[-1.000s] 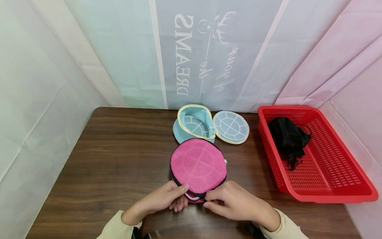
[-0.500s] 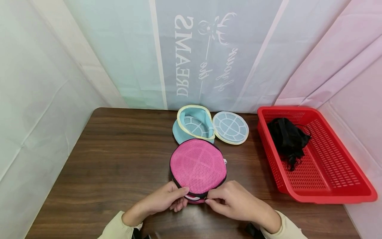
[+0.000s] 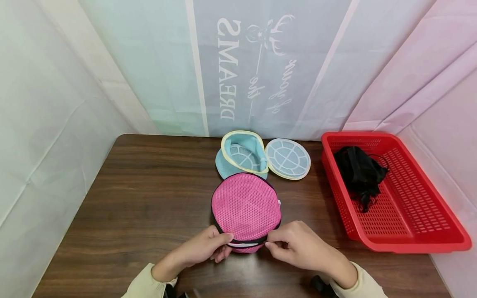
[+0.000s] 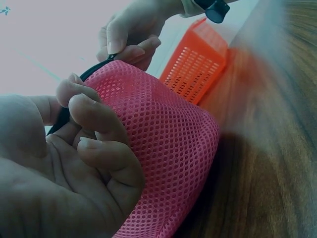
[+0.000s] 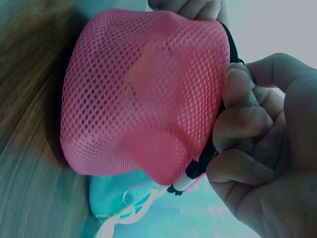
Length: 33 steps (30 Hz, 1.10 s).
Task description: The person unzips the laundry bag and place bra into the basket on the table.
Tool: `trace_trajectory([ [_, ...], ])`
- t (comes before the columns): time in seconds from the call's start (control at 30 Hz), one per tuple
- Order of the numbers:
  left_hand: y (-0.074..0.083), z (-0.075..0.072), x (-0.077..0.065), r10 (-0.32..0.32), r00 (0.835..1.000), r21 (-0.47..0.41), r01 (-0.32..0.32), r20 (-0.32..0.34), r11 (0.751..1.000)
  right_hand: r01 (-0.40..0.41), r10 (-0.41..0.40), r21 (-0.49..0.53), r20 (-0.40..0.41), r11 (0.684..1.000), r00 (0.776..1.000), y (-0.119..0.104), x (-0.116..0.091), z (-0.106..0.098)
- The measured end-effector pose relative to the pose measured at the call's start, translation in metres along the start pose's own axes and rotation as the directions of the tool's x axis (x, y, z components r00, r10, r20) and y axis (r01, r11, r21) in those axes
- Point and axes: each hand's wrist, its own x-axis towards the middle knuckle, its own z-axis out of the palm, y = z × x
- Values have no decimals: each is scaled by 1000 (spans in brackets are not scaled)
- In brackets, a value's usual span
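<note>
A round pink mesh laundry bag (image 3: 246,205) with black zipper trim stands on the table in the middle of the head view. My left hand (image 3: 206,247) pinches its front left edge between thumb and fingers. At the front right, my right hand (image 3: 299,246) pinches the zipper edge; the left wrist view shows a small dark zipper pull (image 4: 111,57) at those fingertips. Between the hands a white strip (image 3: 243,245) shows in the gap under the lid. The mesh side (image 5: 143,89) looks rounded and full in the right wrist view.
Behind the bag stands an open light-blue mesh bag (image 3: 242,155) with yellow trim, its round lid (image 3: 288,159) folded out to the right. A red plastic basket (image 3: 406,244) at the right holds a black bundle (image 3: 359,171) with cords. Curtains hang behind the wooden table (image 3: 156,186).
My right hand has moved a little to the right along the bag's front edge. The white strip between the hands now shows longer and straighter. The left hand still grips the same spot.
</note>
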Motion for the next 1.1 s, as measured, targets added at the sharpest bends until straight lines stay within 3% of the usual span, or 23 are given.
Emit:
trace_trajectory([
  [0.27,-1,-1,0,5,1000,-2,-5,-7,1000,-50,50,53,8,997,999,9,-7,-9],
  [0.77,1,-2,-2,-28,1000,-5,28,-11,1000,-181,181,6,-50,984,982,22,-17,-30],
  [1.1,2,-3,-3,-46,999,-23,46,6,999,-146,146,8,-117,989,982,32,-15,-31],
])
